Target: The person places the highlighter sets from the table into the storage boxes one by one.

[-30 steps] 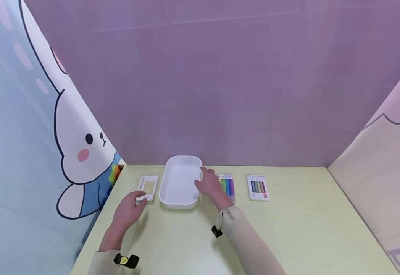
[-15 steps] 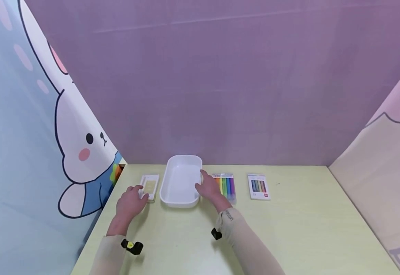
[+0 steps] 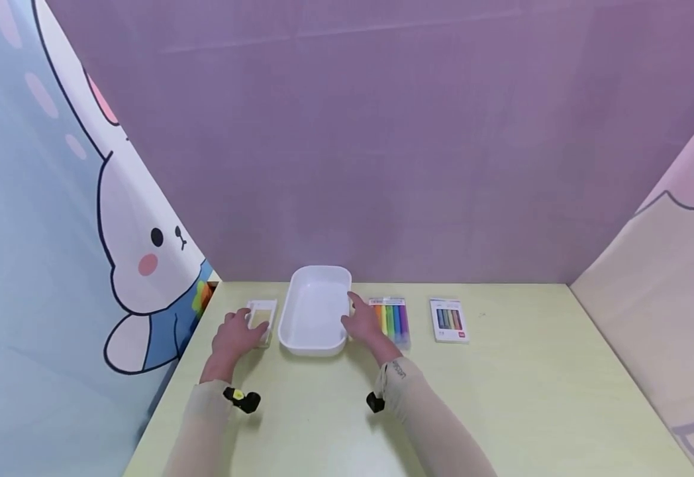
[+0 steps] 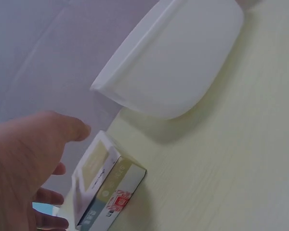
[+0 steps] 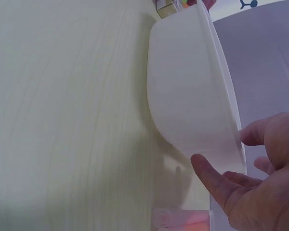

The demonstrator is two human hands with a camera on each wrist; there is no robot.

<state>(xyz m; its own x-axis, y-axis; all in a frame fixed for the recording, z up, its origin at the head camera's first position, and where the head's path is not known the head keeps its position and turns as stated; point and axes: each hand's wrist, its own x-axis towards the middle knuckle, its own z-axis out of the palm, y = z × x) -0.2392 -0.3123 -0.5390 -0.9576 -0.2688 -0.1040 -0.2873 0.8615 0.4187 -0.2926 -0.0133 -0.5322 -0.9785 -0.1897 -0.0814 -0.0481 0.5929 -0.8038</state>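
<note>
A white rectangular tub (image 3: 314, 311) stands near the back of the table. My right hand (image 3: 363, 321) holds its right rim; in the right wrist view the thumb (image 5: 254, 134) is at the rim and a finger (image 5: 213, 178) reaches down by the outer wall. Left of the tub lies a small white box with a beige panel (image 3: 261, 318), whose side with a red label shows in the left wrist view. My left hand (image 3: 236, 336) is over its left part, thumb and fingers spread around it without gripping. Several of its fingers are partly hidden.
A clear pack of rainbow-coloured pens or markers (image 3: 396, 321) lies right of the tub, partly behind my right hand. Farther right is a white box picturing coloured sticks (image 3: 449, 320). A purple backdrop (image 3: 383, 146) rises at the table's (image 3: 532, 377) back edge, with printed cloths at both sides.
My left hand has moved forward and right, farther over the beige-panelled box. The right hand stays at the tub's rim. The tub and boxes keep their places on the table.
</note>
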